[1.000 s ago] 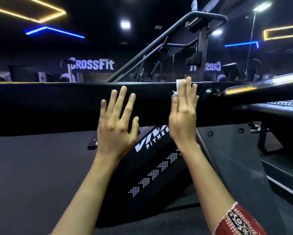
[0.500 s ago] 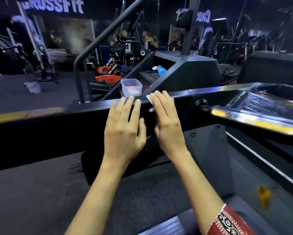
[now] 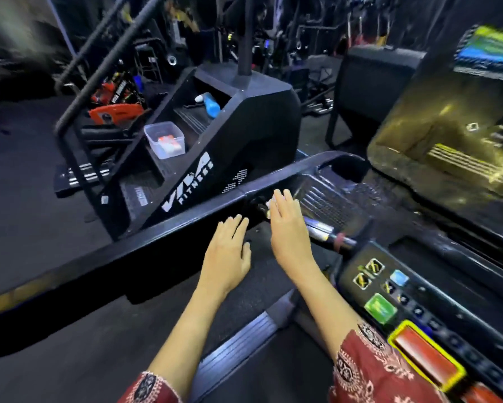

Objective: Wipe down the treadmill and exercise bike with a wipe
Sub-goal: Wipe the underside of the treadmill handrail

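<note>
Peeking out under right hand (image 3: 291,242) fingers (image 3: 285,203), the wipe (image 3: 270,205) apparently touches the treadmill (image 3: 186,228).

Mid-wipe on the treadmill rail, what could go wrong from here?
1. The wipe lies under the flat fingers of the right hand, not pinched; it may slip out where the rail meets the handle joint.
2. The right sleeve sits close to the console's green button and red button; a careless sweep might press one.
</note>
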`<action>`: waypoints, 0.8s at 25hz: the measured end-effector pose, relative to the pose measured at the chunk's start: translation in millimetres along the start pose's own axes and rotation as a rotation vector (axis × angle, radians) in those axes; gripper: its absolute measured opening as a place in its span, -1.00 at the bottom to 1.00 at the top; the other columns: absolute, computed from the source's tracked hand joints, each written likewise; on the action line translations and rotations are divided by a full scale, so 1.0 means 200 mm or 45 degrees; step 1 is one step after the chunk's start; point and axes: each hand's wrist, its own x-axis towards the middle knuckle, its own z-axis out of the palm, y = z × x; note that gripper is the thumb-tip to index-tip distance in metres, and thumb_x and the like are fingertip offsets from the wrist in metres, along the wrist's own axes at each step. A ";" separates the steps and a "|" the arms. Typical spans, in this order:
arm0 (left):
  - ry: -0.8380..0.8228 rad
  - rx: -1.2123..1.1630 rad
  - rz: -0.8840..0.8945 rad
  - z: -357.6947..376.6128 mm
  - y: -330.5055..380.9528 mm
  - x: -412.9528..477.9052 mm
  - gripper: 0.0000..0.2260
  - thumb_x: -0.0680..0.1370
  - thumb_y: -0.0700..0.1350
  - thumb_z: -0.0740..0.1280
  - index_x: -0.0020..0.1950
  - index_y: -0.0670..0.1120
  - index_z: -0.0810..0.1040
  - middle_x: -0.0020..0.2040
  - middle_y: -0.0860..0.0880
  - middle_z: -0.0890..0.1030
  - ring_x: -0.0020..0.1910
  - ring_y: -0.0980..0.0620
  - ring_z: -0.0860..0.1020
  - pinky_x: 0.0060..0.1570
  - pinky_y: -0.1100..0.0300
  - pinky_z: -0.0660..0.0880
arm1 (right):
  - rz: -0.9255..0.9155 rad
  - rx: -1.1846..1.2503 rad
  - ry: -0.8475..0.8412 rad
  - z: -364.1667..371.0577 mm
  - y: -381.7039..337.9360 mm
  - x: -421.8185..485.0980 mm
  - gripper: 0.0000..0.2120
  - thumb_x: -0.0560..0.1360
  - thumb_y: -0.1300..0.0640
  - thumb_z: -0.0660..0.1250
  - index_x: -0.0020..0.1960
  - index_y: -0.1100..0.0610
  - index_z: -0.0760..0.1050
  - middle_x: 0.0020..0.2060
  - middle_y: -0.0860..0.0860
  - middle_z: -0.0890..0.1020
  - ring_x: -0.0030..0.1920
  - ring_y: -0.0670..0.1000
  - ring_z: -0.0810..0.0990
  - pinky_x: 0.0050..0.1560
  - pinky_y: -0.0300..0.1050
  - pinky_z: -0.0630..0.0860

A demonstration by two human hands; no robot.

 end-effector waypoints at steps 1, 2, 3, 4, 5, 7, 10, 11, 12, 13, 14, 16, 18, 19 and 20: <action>-0.058 -0.034 0.038 0.02 0.04 0.03 -0.56 0.46 -0.20 0.24 0.32 -0.31 0.46 0.29 -0.26 0.51 0.27 -0.26 0.48 0.34 -0.06 0.20 | 0.063 -0.162 -0.034 -0.02 0.04 0.02 -0.70 0.38 0.36 0.24 0.08 0.35 0.57 0.01 0.23 0.62 0.05 0.23 0.60 0.05 0.04 0.55; -0.107 -0.068 0.075 0.04 0.08 0.06 -0.55 0.47 -0.18 0.22 0.34 -0.31 0.44 0.30 -0.26 0.49 0.29 -0.25 0.46 0.35 -0.05 0.19 | 0.107 -0.268 -0.116 -0.05 0.06 0.03 -0.73 0.39 0.28 0.25 0.04 0.27 0.61 -0.12 0.14 0.63 -0.09 0.14 0.61 -0.07 -0.03 0.54; -0.150 -0.107 0.109 0.07 0.11 0.09 -0.55 0.50 -0.15 0.19 0.35 -0.31 0.42 0.33 -0.25 0.47 0.32 -0.25 0.44 0.36 -0.03 0.17 | 0.122 -0.299 -0.202 -0.06 0.08 0.02 -0.74 0.42 0.21 0.24 0.05 0.22 0.61 -0.18 0.07 0.61 -0.16 0.07 0.60 -0.12 -0.09 0.51; -0.194 -0.155 0.134 0.09 0.13 0.12 -0.53 0.52 -0.11 0.14 0.37 -0.31 0.40 0.35 -0.24 0.45 0.34 -0.23 0.41 0.38 -0.01 0.16 | 0.131 -0.328 -0.284 -0.09 0.09 -0.01 -0.74 0.46 0.16 0.24 0.08 0.19 0.60 -0.18 0.04 0.61 -0.16 0.03 0.59 -0.10 -0.11 0.49; -0.236 -0.203 0.166 0.11 0.16 0.15 -0.51 0.53 -0.08 0.10 0.39 -0.30 0.38 0.38 -0.23 0.42 0.37 -0.21 0.38 0.41 0.04 0.14 | 0.146 -0.397 -0.316 -0.12 0.12 -0.04 -0.74 0.49 0.11 0.27 0.10 0.17 0.59 -0.15 0.04 0.62 -0.14 0.03 0.59 -0.07 -0.09 0.48; -0.282 -0.263 0.266 0.15 0.20 0.18 -0.50 0.55 -0.06 0.09 0.41 -0.31 0.35 0.41 -0.22 0.38 0.40 -0.18 0.34 0.45 0.14 0.08 | 0.184 -0.585 -0.341 -0.20 0.20 -0.15 -0.73 0.54 0.12 0.20 0.12 0.18 0.59 -0.13 0.08 0.61 -0.11 0.08 0.58 0.03 -0.01 0.42; -0.391 -0.342 0.405 0.20 0.27 0.18 -0.50 0.56 -0.05 0.12 0.43 -0.29 0.32 0.44 -0.22 0.33 0.43 -0.15 0.28 0.45 0.22 0.02 | 0.258 -0.825 -0.266 -0.32 0.25 -0.31 -0.50 0.49 0.25 -0.07 0.29 0.29 0.47 -0.05 0.17 0.56 0.03 0.19 0.53 0.31 0.12 0.25; -0.406 -0.373 0.408 0.21 0.29 0.17 -0.50 0.57 -0.04 0.12 0.44 -0.28 0.31 0.46 -0.22 0.31 0.44 -0.14 0.26 0.46 0.25 -0.01 | 0.269 -0.858 -0.253 -0.33 0.24 -0.32 -0.50 0.49 0.26 -0.08 0.31 0.31 0.45 -0.04 0.18 0.56 0.06 0.21 0.52 0.36 0.15 0.22; -0.410 -0.403 0.392 0.22 0.29 0.17 -0.50 0.58 -0.04 0.12 0.45 -0.27 0.31 0.46 -0.21 0.29 0.45 -0.12 0.23 0.46 0.28 -0.04 | 0.292 -0.836 -0.276 -0.33 0.22 -0.29 -0.53 0.50 0.26 -0.06 0.27 0.30 0.49 -0.06 0.19 0.57 0.04 0.22 0.53 0.38 0.17 0.24; -0.404 -0.427 0.380 0.24 0.29 0.17 -0.51 0.58 -0.04 0.12 0.45 -0.26 0.31 0.47 -0.20 0.29 0.46 -0.11 0.22 0.46 0.30 -0.05 | 0.324 -0.769 -0.314 -0.32 0.21 -0.24 -0.55 0.50 0.24 -0.04 0.18 0.28 0.55 -0.10 0.17 0.60 -0.01 0.20 0.56 0.37 0.16 0.30; -0.390 -0.440 0.381 0.25 0.28 0.17 -0.52 0.59 -0.04 0.12 0.45 -0.26 0.31 0.47 -0.19 0.29 0.46 -0.10 0.22 0.46 0.31 -0.05 | 0.339 -0.690 -0.354 -0.33 0.20 -0.20 -0.57 0.48 0.22 -0.02 0.08 0.25 0.60 -0.17 0.15 0.61 -0.09 0.18 0.58 0.33 0.14 0.38; -0.367 -0.463 0.412 0.24 0.28 0.17 -0.53 0.59 -0.05 0.12 0.44 -0.26 0.32 0.47 -0.18 0.30 0.46 -0.08 0.22 0.46 0.30 -0.02 | 0.301 -0.582 -0.344 -0.34 0.25 -0.20 -0.59 0.44 0.21 0.03 0.00 0.26 0.63 -0.26 0.14 0.62 -0.20 0.16 0.59 0.21 0.11 0.48; -0.358 -0.509 0.533 0.22 0.31 0.18 -0.54 0.61 -0.05 0.12 0.44 -0.27 0.33 0.46 -0.16 0.31 0.47 -0.06 0.22 0.47 0.27 0.02 | 0.226 -0.577 -0.197 -0.37 0.32 -0.29 -0.66 0.43 0.20 0.20 0.11 0.31 0.58 -0.10 0.17 0.64 -0.04 0.18 0.60 0.26 0.10 0.37; -0.353 -0.538 0.623 0.21 0.35 0.18 -0.55 0.61 -0.06 0.12 0.43 -0.27 0.33 0.46 -0.16 0.31 0.47 -0.05 0.22 0.47 0.23 0.05 | 0.174 -0.555 -0.102 -0.38 0.34 -0.37 -0.62 0.43 0.21 0.22 0.19 0.33 0.54 0.05 0.20 0.62 0.12 0.19 0.55 0.31 0.09 0.30; -0.352 -0.562 0.715 0.20 0.39 0.18 -0.56 0.61 -0.06 0.12 0.43 -0.27 0.33 0.45 -0.16 0.32 0.46 -0.05 0.23 0.48 0.20 0.07 | 0.157 -0.515 -0.033 -0.40 0.34 -0.46 -0.58 0.45 0.23 0.18 0.27 0.34 0.49 0.20 0.21 0.56 0.26 0.19 0.47 0.36 0.09 0.24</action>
